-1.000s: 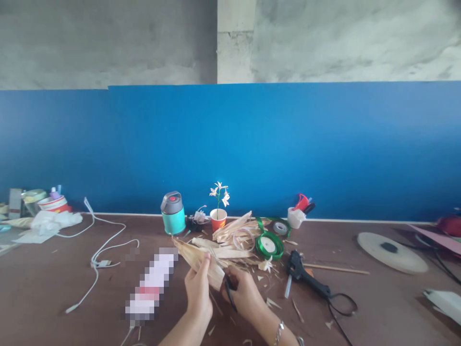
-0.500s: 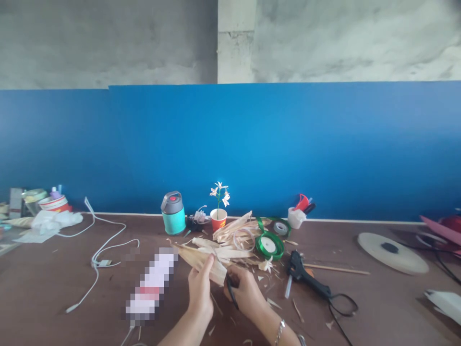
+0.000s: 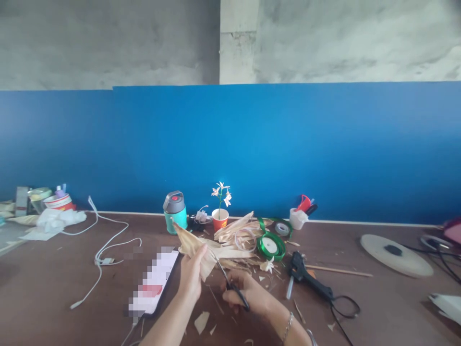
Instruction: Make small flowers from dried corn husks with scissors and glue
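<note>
We cannot read the pixelated phone, lower left; the left hand hides part of the husk.

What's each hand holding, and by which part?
Left hand: dried husk, pinched around its middle, thumb on top. Right hand: scissors, by the black handles.

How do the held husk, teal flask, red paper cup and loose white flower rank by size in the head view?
Held husk and teal flask: too close to rank, husk partly hidden
Red paper cup
Loose white flower
</note>
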`<state>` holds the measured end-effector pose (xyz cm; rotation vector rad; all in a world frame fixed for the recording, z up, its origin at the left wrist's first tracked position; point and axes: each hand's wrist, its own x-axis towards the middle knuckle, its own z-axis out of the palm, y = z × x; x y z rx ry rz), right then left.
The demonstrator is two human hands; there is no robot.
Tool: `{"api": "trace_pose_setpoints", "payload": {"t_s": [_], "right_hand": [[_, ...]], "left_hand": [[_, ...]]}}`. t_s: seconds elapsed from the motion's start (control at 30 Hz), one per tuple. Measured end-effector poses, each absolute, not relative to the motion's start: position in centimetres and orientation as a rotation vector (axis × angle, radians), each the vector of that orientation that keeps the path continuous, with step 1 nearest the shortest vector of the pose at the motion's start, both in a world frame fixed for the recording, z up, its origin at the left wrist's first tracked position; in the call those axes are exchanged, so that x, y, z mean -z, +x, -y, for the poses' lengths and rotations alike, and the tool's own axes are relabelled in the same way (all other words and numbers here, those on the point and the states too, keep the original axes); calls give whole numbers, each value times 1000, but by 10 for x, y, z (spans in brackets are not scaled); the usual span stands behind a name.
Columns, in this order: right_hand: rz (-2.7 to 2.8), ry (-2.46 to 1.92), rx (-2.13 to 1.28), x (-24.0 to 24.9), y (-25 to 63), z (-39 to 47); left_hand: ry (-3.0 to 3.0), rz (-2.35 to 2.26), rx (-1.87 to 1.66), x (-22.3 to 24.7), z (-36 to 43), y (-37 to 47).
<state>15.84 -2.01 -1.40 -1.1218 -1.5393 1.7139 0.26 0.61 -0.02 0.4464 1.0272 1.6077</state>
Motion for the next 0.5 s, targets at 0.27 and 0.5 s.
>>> {"api": "trace_pose_setpoints", "payload": {"t_s": [0.27, 0.5], "right_hand": [[1502, -1127, -1762, 15, 162, 17], [1492, -1075, -1843, 10, 169, 18]], "left_hand": [[585, -1060, -1463, -1, -8, 0], [610, -1060, -1459, -6, -8, -2]]}}
